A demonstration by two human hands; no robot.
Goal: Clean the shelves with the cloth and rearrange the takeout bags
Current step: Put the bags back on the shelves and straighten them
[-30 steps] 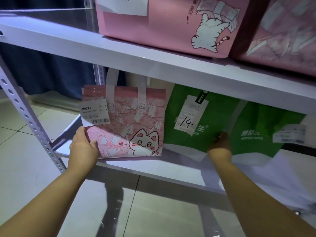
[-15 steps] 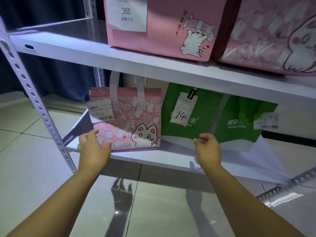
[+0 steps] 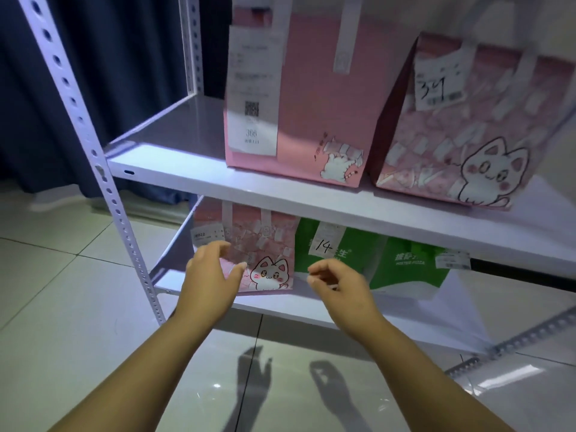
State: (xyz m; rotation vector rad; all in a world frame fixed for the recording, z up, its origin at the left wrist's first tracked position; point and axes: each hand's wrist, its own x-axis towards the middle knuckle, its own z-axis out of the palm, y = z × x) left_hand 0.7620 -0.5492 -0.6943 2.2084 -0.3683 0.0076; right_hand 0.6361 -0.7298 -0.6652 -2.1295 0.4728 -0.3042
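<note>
On the lower shelf point(image 3: 280, 302) stand a pink cat-print bag point(image 3: 265, 244), a green bag tagged 14 point(image 3: 343, 254) and a second green bag point(image 3: 411, 269), side by side. My left hand point(image 3: 212, 279) hovers in front of the pink bag, fingers spread, holding nothing. In front of the green bag tagged 14 my right hand point(image 3: 339, 285) hangs with loosely curled fingers, also empty. Neither hand touches a bag. The upper shelf point(image 3: 193, 169) carries a tall pink bag tagged 366 point(image 3: 314, 101) and a larger pink cat bag point(image 3: 473, 129). No cloth is visible.
A perforated white upright post point(image 3: 103, 169) stands at the left front of the rack. The left part of the upper shelf is bare. A dark blue curtain point(image 3: 124, 73) hangs behind. The glossy tiled floor point(image 3: 62, 307) lies below, with a slotted metal bar point(image 3: 514, 341) at lower right.
Both hands let go of the lower-shelf bags and pulled back toward me. The view rose, so the upper shelf's bags now show more fully.
</note>
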